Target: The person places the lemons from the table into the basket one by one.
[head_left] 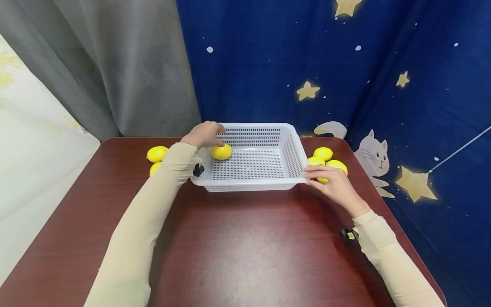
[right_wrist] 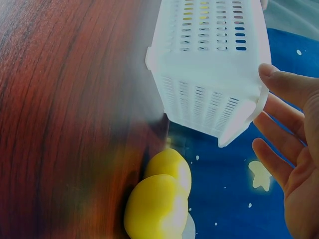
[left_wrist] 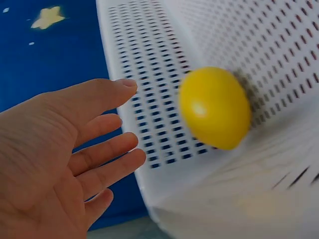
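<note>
A white perforated plastic basket (head_left: 249,181) stands toward the far edge of the table. One lemon (head_left: 221,152) lies inside it near its left end. My left hand (head_left: 206,134) is over the basket's left side, fingers spread and relaxed. In the left wrist view, the left hand (left_wrist: 75,149) holds nothing, and a gap separates it from the lemon (left_wrist: 215,108). My right hand (head_left: 333,183) grips the rim at the basket's near right corner. The right wrist view shows the thumb (right_wrist: 284,82) on one side of the rim and the fingers on the other.
Several lemons (head_left: 323,153) are grouped right of the basket, partly behind my right hand. Two more lemons (head_left: 157,154) lie to its left, one partly covered by my sleeve. A brown wooden table (head_left: 245,243) extends toward me. Grey and blue curtains (head_left: 261,64) hang behind it.
</note>
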`<state>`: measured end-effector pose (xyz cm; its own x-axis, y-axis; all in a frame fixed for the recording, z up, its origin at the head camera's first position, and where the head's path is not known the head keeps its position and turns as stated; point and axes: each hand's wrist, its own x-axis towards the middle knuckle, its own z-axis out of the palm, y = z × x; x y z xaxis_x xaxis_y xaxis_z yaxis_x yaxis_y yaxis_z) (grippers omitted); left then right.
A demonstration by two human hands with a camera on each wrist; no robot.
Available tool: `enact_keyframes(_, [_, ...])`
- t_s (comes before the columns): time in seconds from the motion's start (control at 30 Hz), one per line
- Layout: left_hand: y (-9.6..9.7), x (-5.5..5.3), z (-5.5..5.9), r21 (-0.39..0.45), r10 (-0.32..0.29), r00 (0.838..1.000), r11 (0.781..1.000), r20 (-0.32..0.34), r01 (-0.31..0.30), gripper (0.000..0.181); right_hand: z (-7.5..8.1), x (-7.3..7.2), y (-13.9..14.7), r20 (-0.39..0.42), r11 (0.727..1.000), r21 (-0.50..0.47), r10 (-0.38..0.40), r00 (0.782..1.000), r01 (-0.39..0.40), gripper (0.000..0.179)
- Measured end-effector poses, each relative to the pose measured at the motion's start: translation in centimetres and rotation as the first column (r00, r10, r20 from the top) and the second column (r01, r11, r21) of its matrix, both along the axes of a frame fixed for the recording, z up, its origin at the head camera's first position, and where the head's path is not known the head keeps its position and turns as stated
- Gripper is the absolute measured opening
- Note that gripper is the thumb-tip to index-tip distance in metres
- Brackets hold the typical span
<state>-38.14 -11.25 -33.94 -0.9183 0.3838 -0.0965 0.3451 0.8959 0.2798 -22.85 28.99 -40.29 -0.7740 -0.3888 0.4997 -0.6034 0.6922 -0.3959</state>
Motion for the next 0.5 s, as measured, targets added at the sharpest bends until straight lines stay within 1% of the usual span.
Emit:
enact_keyframes(0.07, [-0.4,0.2,0.8,0.031,-0.005,1.0,0.999,0.004,0.005,0.056,0.0,0.0,0.0,0.008,1.0,-0.001,-0.002,1.0,0.002,0.028])
enact_keyframes(0.17, [-0.9,0.4,1.9,0.073,-0.021,1.0,0.997,-0.008,0.022,0.056,0.1,0.1,0.0,0.017,1.0,0.002,-0.004,1.0,0.004,0.028])
enact_keyframes(0.3, [-1.4,0.9,3.1,0.12,-0.011,1.0,0.993,-0.01,0.012,0.054,0.1,0.0,0.1,0.014,1.0,-0.001,-0.004,1.0,0.004,0.028])
enact_keyframes(0.37, [-1.7,1.2,3.4,0.136,0.0,1.0,0.991,-0.008,0.001,0.054,0.0,0.0,0.0,0.009,1.0,-0.004,-0.001,1.0,0.001,0.028])
enact_keyframes(0.5, [-2.3,1.6,3.3,0.152,0.005,1.0,0.988,-0.003,-0.005,0.054,-0.1,0.0,0.1,0.008,1.0,-0.008,0.004,1.0,-0.004,0.029])
